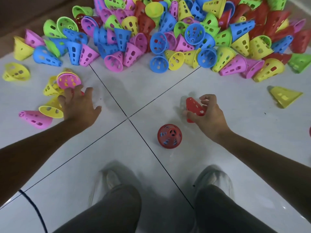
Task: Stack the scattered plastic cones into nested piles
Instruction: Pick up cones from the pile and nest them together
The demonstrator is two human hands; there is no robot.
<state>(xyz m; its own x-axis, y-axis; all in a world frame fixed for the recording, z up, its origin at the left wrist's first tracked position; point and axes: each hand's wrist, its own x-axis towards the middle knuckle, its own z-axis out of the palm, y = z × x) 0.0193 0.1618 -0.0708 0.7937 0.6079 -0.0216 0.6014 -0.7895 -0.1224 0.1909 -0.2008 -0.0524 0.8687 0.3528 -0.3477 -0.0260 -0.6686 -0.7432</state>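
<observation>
Far left of the frame there's a loose scatter of cones on the white tiled floor (117,84): a yellow cone (16,72) on its side, a pink cone (36,118) lying flat lower down, and a pink cone (69,81) nested over yellow ones just above the left hand (79,106). That hand is reaching in with fingers spread, fingertips right at the pink/yellow bunch; a bit of red peeks out under the fingers but I can't tell if it's gripping anything.

Across the top of the frame sits the big heap of cones (168,31), a jumble of green, blue, pink, yellow and red, all with slotted holes. No logos or writing readable on any of them.

Lower middle, a red cone (169,136) stands on the floor with its narrow top facing up, blue showing through its holes. Just to the right of it, the right hand (208,115) has its fingers and thumb curled around another red cone (193,109), held tilted above the floor.

Far right, a lone yellow cone (284,96) lies on its side. Bottom of the frame: grey trousers and pale shoes, blurred.
</observation>
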